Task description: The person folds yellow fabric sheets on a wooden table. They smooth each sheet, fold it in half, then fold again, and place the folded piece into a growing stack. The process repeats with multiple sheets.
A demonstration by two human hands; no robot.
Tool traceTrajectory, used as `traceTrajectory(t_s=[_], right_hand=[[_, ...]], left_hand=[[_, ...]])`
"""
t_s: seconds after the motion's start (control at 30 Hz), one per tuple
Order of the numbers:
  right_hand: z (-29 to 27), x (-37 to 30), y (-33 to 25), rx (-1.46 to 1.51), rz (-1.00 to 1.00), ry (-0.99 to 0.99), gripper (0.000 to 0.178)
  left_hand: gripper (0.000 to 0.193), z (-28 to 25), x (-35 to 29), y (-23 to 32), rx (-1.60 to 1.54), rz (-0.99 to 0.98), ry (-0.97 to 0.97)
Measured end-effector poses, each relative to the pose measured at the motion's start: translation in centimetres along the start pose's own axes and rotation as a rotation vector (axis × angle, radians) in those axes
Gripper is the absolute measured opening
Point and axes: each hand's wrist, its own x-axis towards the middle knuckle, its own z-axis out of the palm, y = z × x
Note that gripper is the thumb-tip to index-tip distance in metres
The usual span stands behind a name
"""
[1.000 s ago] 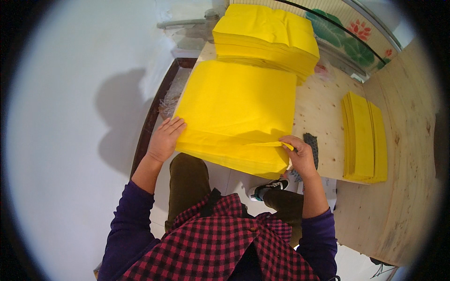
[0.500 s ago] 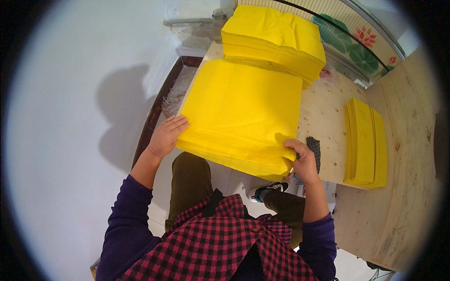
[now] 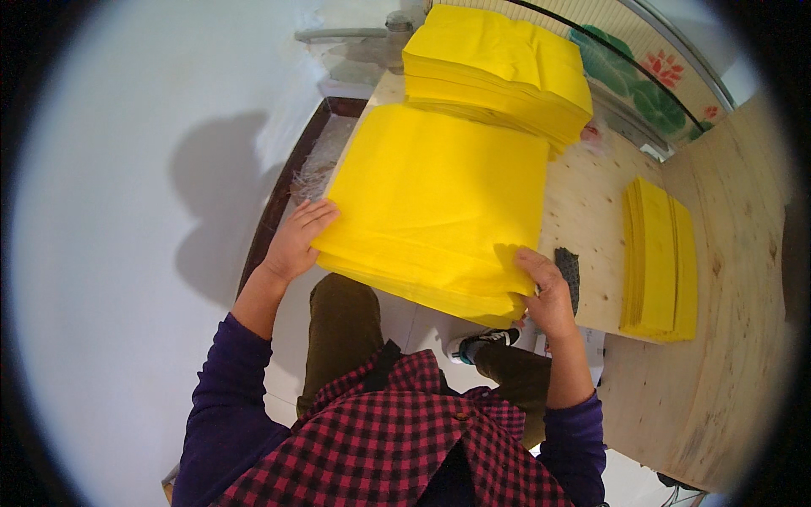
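Observation:
Before me on the wooden table lies a broad stack of yellow felt-like sheets [image 3: 439,186], its near edge overhanging my knees. My left hand [image 3: 298,238] rests at the stack's near left corner, fingers stretched flat over the edge; its thumb is hidden. At the near right corner my right hand [image 3: 547,291] is closed on the edge of the sheets, fingers bent on top. How many sheets it grips I cannot tell. The top sheet has slight wrinkles near its front edge.
Behind stands a taller pile of folded yellow sheets [image 3: 498,72]. Narrow yellow bundles [image 3: 657,262] lie at the right by an upright wooden board [image 3: 726,279]. A dark grey textured piece [image 3: 568,275] is beside my right hand. A white wall [image 3: 127,253] borders the left.
My right hand has shifted slightly up along the corner, and the raised corner of the top sheet lies flatter. My left hand has moved slightly up and left.

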Motion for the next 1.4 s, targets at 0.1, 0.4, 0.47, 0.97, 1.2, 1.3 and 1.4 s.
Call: traceTrajectory(t_s=[0.1,0.4,0.47,0.97,1.2,1.3,1.4], right_hand=[[0.1,0.1,0.3,-0.05,-0.023,-0.058,0.057],[0.2,0.3,-0.6,-0.01,-0.018,-0.001,0.059],[0.3,0.3,-0.6,0.003,-0.002,0.007,0.061],[1.3,0.1,-0.5,0.074,0.233,0.097,0.09],[1.3,-0.3,-0.9,0.183,0.353,0.104,0.089],[1.4,-0.1,-0.8,0.21,0.302,0.113,0.089],[1.6,0.0,-0.6,0.206,0.256,0.11,0.092]], left_hand=[[0.057,0.1,-0.1,-0.8,-0.03,0.014,0.0],[0.07,0.5,-0.3,0.1,-0.313,-0.33,0.188],[0.073,0.6,-0.3,0.0,-0.337,-0.343,0.177],[0.069,2.3,-0.8,0.2,-0.7,-0.375,0.115],[0.067,3.1,-0.7,0.7,-0.754,-0.444,0.177],[0.067,2.9,-0.8,0.5,-0.734,-0.426,0.077],[0.064,3.1,-0.8,0.7,-0.796,-0.469,0.155]])
